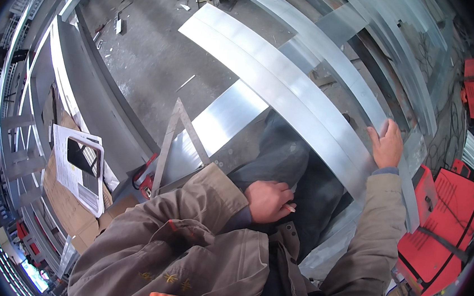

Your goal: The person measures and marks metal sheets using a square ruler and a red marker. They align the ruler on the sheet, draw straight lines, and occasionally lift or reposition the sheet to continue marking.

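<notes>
Near the middle, my left hand (269, 201) is closed in front of my jacket, with a thin pale stick (289, 208) poking out of its fingers; its exact kind I cannot make out. My right hand (387, 147) lies on a narrow silvery metal bar (335, 52), thumb apart from the fingers. Beside that bar, a wide shiny metal profile (277, 75) slants from far left to near right, its near end close to my right forearm. It crosses over a flat metal crosspiece (223, 113). An angled metal square (185, 124) rests by that crosspiece, left of my left hand.
A red tape measure (144, 185) lies by my left sleeve. Further left are a dark phone (82, 157), papers (70, 181) and cardboard (65, 206) beside a long grey beam (98, 91). Red cases (439, 222) stand at right, with more metal bars (398, 49) at far right.
</notes>
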The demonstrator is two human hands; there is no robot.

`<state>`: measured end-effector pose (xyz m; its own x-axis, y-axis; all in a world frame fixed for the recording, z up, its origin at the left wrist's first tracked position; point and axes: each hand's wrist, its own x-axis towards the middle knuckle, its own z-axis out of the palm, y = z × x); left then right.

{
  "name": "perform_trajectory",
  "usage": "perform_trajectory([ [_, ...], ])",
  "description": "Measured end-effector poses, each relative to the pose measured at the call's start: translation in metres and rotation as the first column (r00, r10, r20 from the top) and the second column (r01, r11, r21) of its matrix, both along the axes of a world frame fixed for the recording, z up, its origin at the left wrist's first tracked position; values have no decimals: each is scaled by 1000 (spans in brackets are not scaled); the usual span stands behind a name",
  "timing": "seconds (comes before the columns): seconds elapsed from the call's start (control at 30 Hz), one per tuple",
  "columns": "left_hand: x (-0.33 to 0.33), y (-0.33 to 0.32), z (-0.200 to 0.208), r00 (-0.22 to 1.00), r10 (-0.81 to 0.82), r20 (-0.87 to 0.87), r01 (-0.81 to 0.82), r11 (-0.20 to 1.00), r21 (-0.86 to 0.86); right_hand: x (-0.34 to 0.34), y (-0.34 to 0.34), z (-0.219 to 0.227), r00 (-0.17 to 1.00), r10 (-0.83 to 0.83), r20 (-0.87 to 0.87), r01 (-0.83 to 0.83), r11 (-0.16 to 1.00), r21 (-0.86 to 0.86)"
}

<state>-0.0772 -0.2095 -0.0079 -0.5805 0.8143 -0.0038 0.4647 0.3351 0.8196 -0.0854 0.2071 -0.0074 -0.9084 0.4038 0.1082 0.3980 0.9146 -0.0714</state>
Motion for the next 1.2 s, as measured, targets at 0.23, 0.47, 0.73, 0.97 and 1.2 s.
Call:
perform_trajectory([
  [0.23, 1, -4, -3, 1000, 0, 11, -1, 1000, 11, 0, -2, -3, 997, 55, -47, -52, 996, 69],
  [0.47, 0, -9, -4, 1000, -15, 4, 15, 1000, 3, 10, -6, 13, 993, 42, -108, -34, 997, 73],
  [0.73, 2, -17, -6, 999, -33, -7, 33, 999, -15, 56, -125, 66, 997, 65, -45, -66, 998, -13],
  [0.97, 5, -23, -13, 998, -47, -40, 47, 999, 2, 107, -212, 31, 989, 116, -95, -117, 993, -15],
  [1.2, 6, -29, -11, 997, -37, -68, 37, 999, 4, 119, -224, -11, 989, 111, -98, -100, 989, 110],
])
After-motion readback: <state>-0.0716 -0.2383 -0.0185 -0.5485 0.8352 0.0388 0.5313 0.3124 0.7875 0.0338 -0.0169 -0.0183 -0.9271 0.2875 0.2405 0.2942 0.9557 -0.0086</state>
